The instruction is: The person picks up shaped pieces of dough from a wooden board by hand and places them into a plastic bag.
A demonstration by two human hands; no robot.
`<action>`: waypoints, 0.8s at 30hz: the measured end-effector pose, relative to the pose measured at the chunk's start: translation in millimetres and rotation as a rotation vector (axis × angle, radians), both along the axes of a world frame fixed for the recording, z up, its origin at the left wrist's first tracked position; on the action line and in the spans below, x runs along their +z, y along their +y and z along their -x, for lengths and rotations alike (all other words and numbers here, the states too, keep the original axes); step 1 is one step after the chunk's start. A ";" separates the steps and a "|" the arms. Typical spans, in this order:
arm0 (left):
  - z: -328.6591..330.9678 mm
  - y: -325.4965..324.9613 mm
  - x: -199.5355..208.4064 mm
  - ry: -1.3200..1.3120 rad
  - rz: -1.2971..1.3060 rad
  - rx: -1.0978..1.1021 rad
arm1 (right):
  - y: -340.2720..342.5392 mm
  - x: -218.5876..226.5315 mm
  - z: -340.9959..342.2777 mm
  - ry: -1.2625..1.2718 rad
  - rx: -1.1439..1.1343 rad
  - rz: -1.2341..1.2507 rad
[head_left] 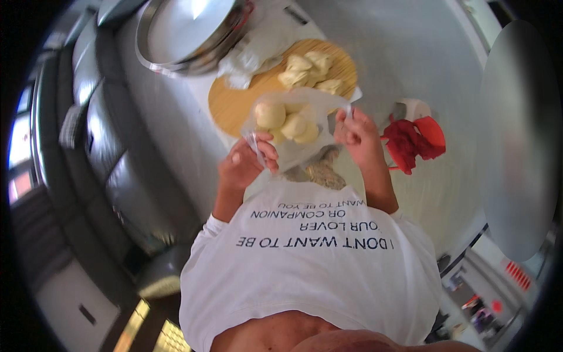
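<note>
My left hand and my right hand hold up a thin, clear plastic bag between them. Each hand's fingers are closed on one side of the bag's top edge, so its mouth is spread. Inside it are several pale yellow, rounded lumps that look like peeled produce or dough. Beyond the bag lies a round wooden board, partly hidden by it. On the board's far right sit several pale, irregular pieces.
A large round metal pan stands beyond the board at the left, beside crumpled clear plastic. Right of my right hand is a red cloth by a red object. A dark leather sofa runs along the left.
</note>
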State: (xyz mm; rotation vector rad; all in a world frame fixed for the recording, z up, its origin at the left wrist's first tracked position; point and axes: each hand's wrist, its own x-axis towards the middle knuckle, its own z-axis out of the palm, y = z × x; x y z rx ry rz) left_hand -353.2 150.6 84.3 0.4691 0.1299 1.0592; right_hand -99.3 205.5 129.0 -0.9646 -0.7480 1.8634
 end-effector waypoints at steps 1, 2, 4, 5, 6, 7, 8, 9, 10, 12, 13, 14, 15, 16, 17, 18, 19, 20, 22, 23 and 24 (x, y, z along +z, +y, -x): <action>-11.4 3.0 5.0 0.108 0.013 -0.037 | -12.7 6.5 -8.0 -0.062 0.032 -0.016; -27.0 4.4 13.4 0.214 0.015 -0.076 | -26.6 14.7 -13.2 -0.129 0.054 -0.033; -60.8 7.8 16.6 0.347 0.022 -0.168 | -54.8 19.0 -15.8 -0.289 0.160 -0.133; -73.2 6.4 19.6 0.386 0.027 -0.209 | -64.9 18.8 -13.5 -0.286 0.227 -0.236; -84.6 3.9 0.5 0.410 0.016 -0.262 | -74.1 17.4 -15.2 -0.303 0.296 -0.343; -96.7 2.2 -20.0 0.437 0.010 -0.308 | -85.4 9.7 -22.3 -0.383 0.286 -0.393; -117.1 0.4 -18.1 0.415 0.056 -0.400 | -95.7 19.9 -32.1 -0.395 0.225 -0.336; -132.3 -4.0 -14.1 0.423 0.109 -0.454 | -102.7 29.5 -43.8 -0.493 0.190 -0.408; -163.1 -4.6 -17.5 0.336 0.091 -0.550 | -114.0 20.1 -67.8 -0.632 0.157 -0.347; -203.2 -12.1 -22.9 0.280 0.120 -0.657 | -133.6 -3.3 -112.8 -0.746 0.168 -0.368; -219.6 -19.4 -21.2 0.289 0.171 -0.675 | -146.8 -10.3 -127.0 -0.716 0.145 -0.335; -237.4 -24.5 -17.3 0.224 0.162 -0.752 | -155.2 -11.9 -144.7 -0.707 0.156 -0.294; -263.4 -30.6 -8.1 0.209 0.182 -0.842 | -173.0 -10.2 -165.8 -0.715 0.149 -0.222; -286.4 -33.4 -10.2 0.202 0.173 -0.854 | -184.5 -8.1 -184.9 -0.712 0.125 -0.188; -304.4 -43.5 -13.6 0.202 0.171 -0.857 | -195.8 -6.1 -204.7 -0.707 0.100 -0.156; -333.3 -47.2 -13.8 0.183 0.169 -0.917 | -211.1 -2.1 -227.1 -0.722 0.042 -0.107; -364.6 -53.3 -15.5 0.173 0.167 -0.984 | -227.4 -37.9 -253.9 -0.690 -0.073 -0.231; -390.4 -57.5 -21.4 0.183 0.167 -1.037 | -236.6 -34.5 -277.4 -0.668 -0.114 -0.192; -427.2 -62.6 -29.3 0.231 0.199 -1.145 | -255.1 -38.6 -306.1 -0.679 -0.148 -0.202; -449.0 -67.8 -30.1 0.242 0.210 -1.210 | -263.5 -47.7 -330.7 -0.756 -0.154 -0.244; -469.7 -73.7 -31.7 0.253 0.224 -1.269 | -275.5 -53.9 -351.1 -0.837 -0.146 -0.282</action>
